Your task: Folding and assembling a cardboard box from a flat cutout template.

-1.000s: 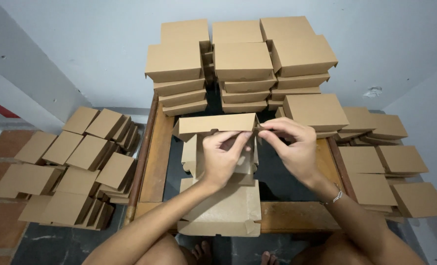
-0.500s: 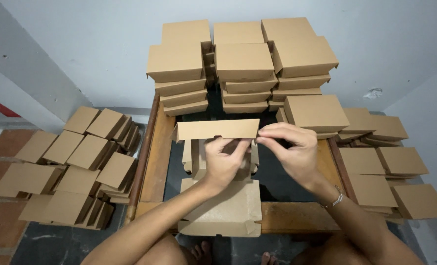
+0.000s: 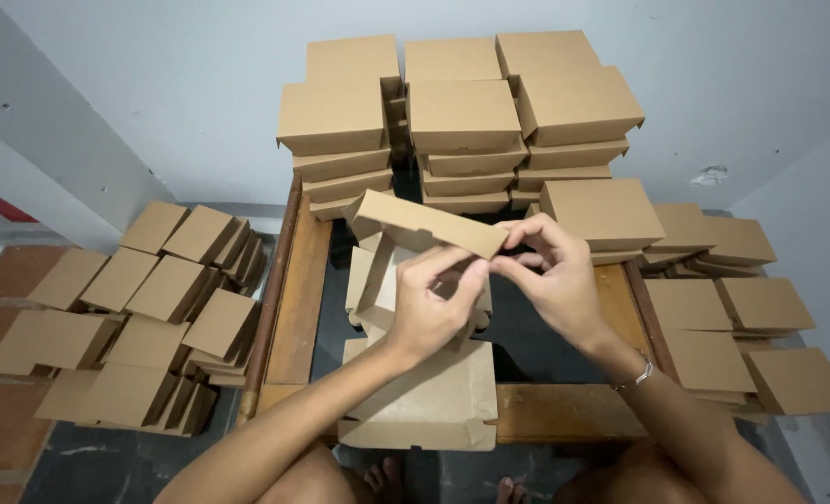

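Two hands, left hand (image 3: 431,313) and right hand (image 3: 550,280), grip closed on half-folded box (image 3: 415,224), box stacks (image 3: 461,121) close behind

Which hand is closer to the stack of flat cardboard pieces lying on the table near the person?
Left. The left hand hangs just above the flat cardboard stack, while the right hand is farther up and to its right.

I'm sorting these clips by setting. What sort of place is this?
Probably a small home or informal packing workspace. Both hands fold a cardboard box over a low wooden table, finished boxes are stacked against the wall, and flat blanks lie on the tiled floor.
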